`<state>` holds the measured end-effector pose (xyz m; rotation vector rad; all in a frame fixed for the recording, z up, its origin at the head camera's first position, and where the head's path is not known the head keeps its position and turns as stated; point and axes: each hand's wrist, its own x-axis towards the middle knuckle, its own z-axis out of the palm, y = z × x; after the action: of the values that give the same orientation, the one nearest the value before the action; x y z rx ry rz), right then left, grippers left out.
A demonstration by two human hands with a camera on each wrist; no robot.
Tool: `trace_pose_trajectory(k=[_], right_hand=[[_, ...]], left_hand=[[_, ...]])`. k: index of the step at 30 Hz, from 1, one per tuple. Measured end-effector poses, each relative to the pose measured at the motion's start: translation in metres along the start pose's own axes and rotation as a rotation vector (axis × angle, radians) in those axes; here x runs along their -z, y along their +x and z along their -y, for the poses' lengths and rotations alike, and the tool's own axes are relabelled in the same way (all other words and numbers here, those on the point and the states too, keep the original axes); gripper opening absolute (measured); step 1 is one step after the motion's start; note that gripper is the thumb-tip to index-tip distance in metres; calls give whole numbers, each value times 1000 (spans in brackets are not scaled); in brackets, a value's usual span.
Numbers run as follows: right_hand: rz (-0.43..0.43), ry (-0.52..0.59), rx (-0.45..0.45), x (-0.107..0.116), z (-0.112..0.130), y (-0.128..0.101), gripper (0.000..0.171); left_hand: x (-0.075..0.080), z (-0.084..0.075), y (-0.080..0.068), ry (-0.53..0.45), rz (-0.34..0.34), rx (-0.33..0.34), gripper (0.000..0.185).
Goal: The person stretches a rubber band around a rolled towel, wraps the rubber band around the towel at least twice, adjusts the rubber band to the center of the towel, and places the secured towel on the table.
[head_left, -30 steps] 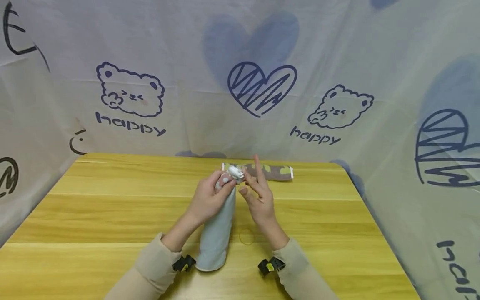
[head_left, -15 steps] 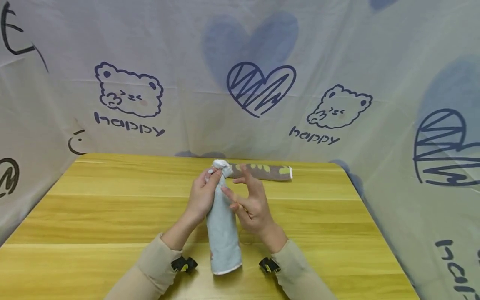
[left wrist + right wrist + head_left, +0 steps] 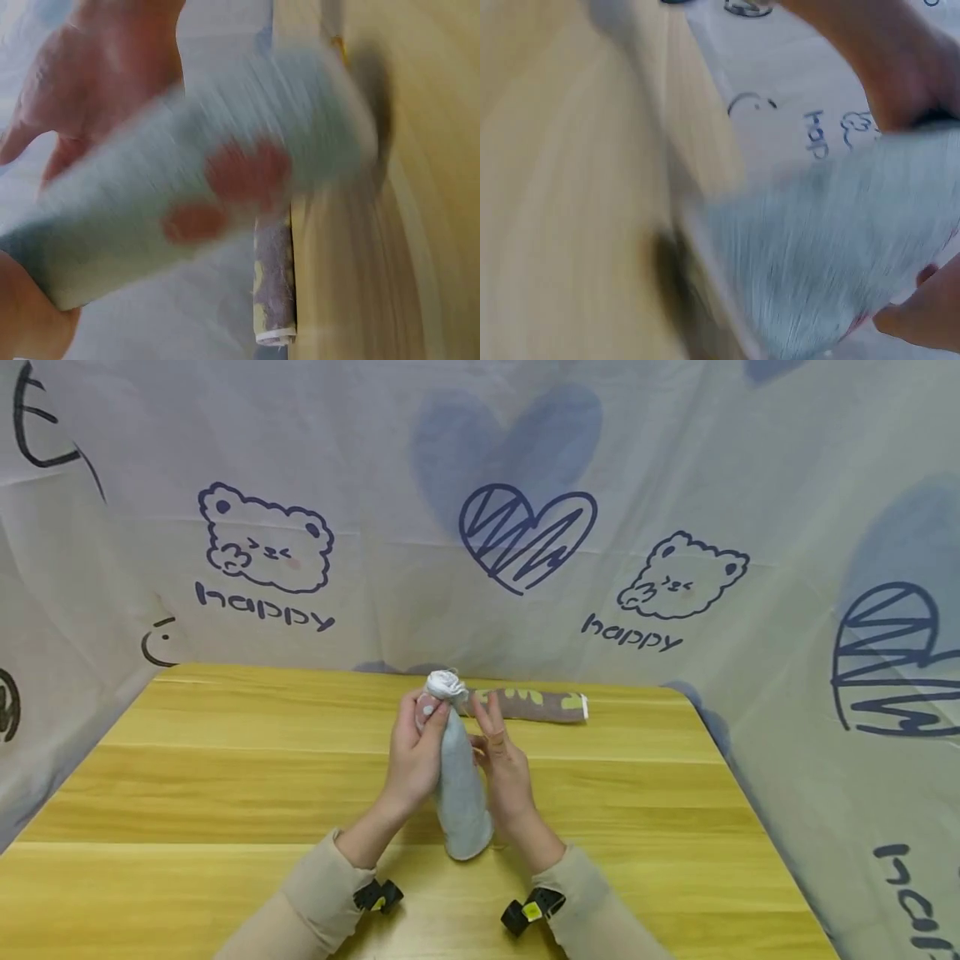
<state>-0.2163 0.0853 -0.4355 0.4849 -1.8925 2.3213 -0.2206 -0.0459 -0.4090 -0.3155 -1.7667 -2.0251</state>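
Note:
My left hand [image 3: 412, 752] grips a light-blue fabric roll [image 3: 461, 793] near its top, thumb across the front. A white bunched knob [image 3: 444, 685] sticks out above the grip, with pink, white-spotted fabric beside it. The roll's broad lower end points toward me. On the roll's right side is my right hand [image 3: 510, 777], its fingers mostly extended; its thumb is partly hidden. In the left wrist view, red patches show on the blurred roll [image 3: 247, 120], and the right hand's palm [image 3: 105, 82] lies behind it. Whether the right fingertips touch the fabric is unclear.
A brown fabric roll with yellow-green patches [image 3: 532, 704] lies along the back edge of the wooden table [image 3: 187, 777]. Behind it hangs a pale printed curtain [image 3: 375, 568]. Both wrists carry black straps [image 3: 378, 896].
The roll's lower end swung rightward, then rose and tilted away from me. My right hand shifted from the bunched knob to the roll's right side, while my left kept its grip.

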Motion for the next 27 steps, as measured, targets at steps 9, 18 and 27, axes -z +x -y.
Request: trace_pose_trajectory(k=[9,18,27], right_hand=[[-75,209,-136,0,1,2,81],[-46,73,118,14,10,7,58],[-88,-83,205,25,12,9,78]], left_hand=[[1,11,1,70,134,-334,30],[3,9,6,56,143,-592,33],[5,11,10,94,171,-673,20]])
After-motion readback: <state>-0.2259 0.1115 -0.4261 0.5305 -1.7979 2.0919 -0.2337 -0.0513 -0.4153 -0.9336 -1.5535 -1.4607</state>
